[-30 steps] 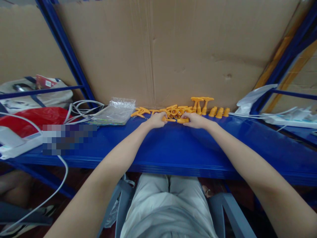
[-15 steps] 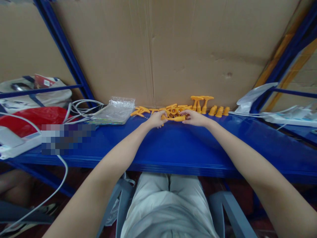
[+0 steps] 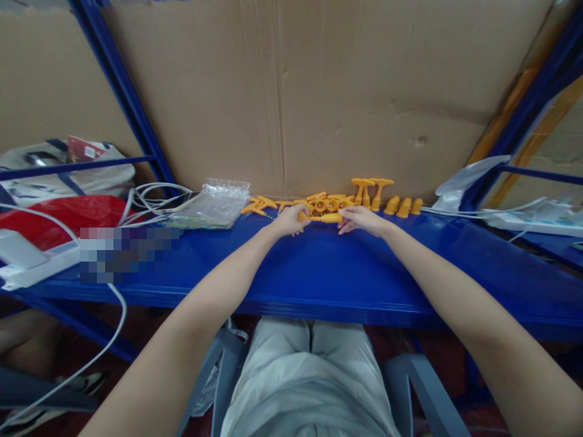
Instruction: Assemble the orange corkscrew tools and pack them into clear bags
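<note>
My left hand [image 3: 290, 220] is closed around the crossbar end of an orange T-handled piece, whose ridged shaft [image 3: 315, 218] points right. An orange tapered sleeve [image 3: 331, 218] sits at the shaft's right end, in line with it. My right hand [image 3: 363, 220] pinches this sleeve at its far end with thumb and fingers. Just behind lie several hollow orange sleeves [image 3: 320, 205], open ends toward me. Loose orange T-handles [image 3: 260, 204] lie to the left of my left hand, partly overlapping.
Upright orange T-handled pieces [image 3: 376, 193] and several orange sleeves [image 3: 403, 207] stand at the right. A clear plastic bag [image 3: 214, 206], white cables [image 3: 157, 193] and a red bag [image 3: 59, 218] lie left on the blue table [image 3: 337, 267]. A cardboard wall [image 3: 337, 91] rises behind.
My right hand's fingers have shifted around the sleeve's end, with the lower fingers now showing below it. My left hand keeps its hold in nearly the same place.
</note>
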`<state>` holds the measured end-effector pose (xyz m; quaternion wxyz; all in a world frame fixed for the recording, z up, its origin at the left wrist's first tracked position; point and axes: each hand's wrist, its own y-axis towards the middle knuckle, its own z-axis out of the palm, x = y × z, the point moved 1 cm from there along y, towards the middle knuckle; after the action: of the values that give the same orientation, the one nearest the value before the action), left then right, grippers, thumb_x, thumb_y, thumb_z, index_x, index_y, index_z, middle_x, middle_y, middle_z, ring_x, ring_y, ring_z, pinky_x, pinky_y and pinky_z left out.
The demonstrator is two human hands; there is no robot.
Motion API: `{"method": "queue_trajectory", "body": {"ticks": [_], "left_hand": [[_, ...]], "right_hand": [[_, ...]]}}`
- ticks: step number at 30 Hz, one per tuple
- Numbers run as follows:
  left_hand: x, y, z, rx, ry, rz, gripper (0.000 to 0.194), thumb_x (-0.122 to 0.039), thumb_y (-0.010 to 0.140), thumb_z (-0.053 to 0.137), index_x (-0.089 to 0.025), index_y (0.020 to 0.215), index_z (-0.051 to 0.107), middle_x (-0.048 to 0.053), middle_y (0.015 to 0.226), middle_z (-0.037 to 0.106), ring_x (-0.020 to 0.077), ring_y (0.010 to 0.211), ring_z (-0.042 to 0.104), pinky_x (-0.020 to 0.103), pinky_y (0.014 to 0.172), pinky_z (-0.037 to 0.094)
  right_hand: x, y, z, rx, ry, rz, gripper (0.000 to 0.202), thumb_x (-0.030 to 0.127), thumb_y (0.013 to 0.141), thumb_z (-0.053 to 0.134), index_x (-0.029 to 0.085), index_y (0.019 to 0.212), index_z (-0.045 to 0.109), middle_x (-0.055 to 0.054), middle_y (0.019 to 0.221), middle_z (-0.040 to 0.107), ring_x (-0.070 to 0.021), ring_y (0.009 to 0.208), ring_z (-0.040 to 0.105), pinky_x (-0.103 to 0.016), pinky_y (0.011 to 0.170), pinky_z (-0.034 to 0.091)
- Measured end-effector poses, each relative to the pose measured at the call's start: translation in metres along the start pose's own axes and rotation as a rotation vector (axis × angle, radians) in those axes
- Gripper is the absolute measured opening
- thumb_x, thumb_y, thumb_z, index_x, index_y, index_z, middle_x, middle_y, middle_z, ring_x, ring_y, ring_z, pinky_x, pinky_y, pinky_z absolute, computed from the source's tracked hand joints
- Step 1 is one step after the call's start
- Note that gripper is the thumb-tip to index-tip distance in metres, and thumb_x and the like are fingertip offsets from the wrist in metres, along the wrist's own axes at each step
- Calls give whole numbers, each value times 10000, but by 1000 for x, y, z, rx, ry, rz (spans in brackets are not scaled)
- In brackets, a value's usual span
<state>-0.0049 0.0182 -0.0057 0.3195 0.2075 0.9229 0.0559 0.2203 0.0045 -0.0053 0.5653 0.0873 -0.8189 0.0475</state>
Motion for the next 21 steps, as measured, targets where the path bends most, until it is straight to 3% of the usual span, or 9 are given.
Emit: {"method": "queue_trajectory", "body": {"ticks": [3, 7, 10, 14, 17, 21], "left_hand": [[1, 1, 0, -5, 42, 40, 150, -169, 868, 583, -152, 1017, 574, -32, 561, 576, 124, 445, 579, 200, 450, 457], [3, 1, 0, -22, 76, 66, 155, -199, 862, 600, -155, 1007, 571, -31, 577, 592, 114, 445, 572, 195, 468, 450], [4, 2, -1, -28, 92, 76, 184, -235, 862, 613, -159, 1024, 573, -34, 579, 600, 119, 459, 577, 206, 502, 455], [6, 4, -3, -119, 174, 156, 204, -279, 824, 668, -162, 979, 604, -13, 645, 635, 151, 594, 628, 241, 617, 470], [10, 8, -3, -195, 202, 226, 183, -278, 795, 692, -164, 920, 622, -1, 694, 650, 167, 699, 640, 250, 690, 455], [15, 10, -3, -208, 186, 284, 205, -322, 805, 680, -165, 923, 621, -17, 650, 621, 157, 671, 608, 240, 668, 420]], "right_hand": [[-3, 1, -6, 62, -2, -29, 148, 279, 948, 589, 173, 1049, 564, -43, 748, 696, -145, 628, 706, -249, 632, 580], [-8, 3, -14, 120, -4, -91, 481, 110, 822, 714, 211, 1244, 506, -5, 791, 708, -150, 683, 720, -274, 679, 593], [-8, 4, -14, 93, -5, -97, 395, 91, 809, 722, 181, 1149, 543, -7, 747, 708, -143, 639, 709, -275, 671, 593], [-5, 1, -7, 117, 5, -73, 150, 200, 865, 702, 143, 923, 576, -49, 690, 713, -136, 573, 689, -236, 600, 573], [-2, -2, -3, 144, 22, -21, 194, 266, 922, 634, 143, 793, 556, -52, 614, 690, -124, 512, 666, -202, 537, 544], [-2, -1, 0, 125, 61, 28, 329, 389, 973, 517, 150, 749, 527, -57, 547, 660, -121, 449, 633, -188, 472, 505]]}}
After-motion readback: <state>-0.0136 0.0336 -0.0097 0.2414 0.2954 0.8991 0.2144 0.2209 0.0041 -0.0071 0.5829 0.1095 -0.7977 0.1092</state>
